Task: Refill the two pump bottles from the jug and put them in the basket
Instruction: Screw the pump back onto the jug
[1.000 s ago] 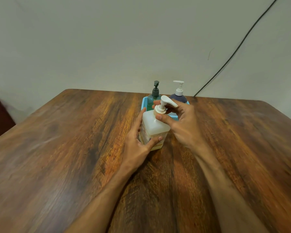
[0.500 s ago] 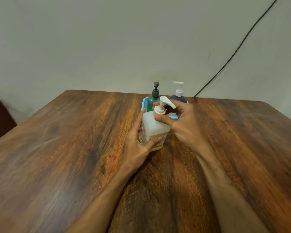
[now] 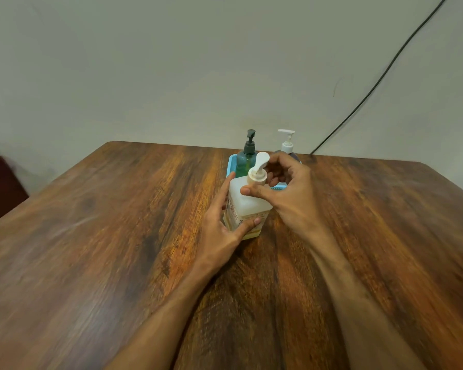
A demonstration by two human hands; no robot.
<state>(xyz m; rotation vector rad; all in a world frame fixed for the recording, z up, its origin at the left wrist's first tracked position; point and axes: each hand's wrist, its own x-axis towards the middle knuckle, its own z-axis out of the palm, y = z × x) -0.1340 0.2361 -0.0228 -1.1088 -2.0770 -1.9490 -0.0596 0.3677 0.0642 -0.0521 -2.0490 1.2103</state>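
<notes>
From the head view, a white jug [image 3: 245, 206] with a label on its side stands upright near the middle of a wooden table [image 3: 118, 236]. The left hand [image 3: 219, 233] grips the jug's body: the thumb lies across the near face low down and the fingers reach up along the left side. The right hand [image 3: 289, 196] is at the jug's neck, its thumb and fingers curled round the collar of the white pump top [image 3: 257, 174], thumb tip in front and fingers behind. The pump's spout points up and slightly to the right.

Just behind the jug, against the far edge of the table, sits a light blue basket [image 3: 231, 161], mostly hidden by the jug and the right hand. Two pump bottles stand upright in it: a green bottle [image 3: 245, 160] with a dark pump on the left and a dark bottle [image 3: 287, 146] with a white pump on the right, its body largely covered by the right hand.

A black cable [image 3: 380, 73] runs diagonally down the pale wall [image 3: 171, 62] to the table's far edge. Something dark red [image 3: 0, 188] shows past the left edge; I cannot tell what it is.
</notes>
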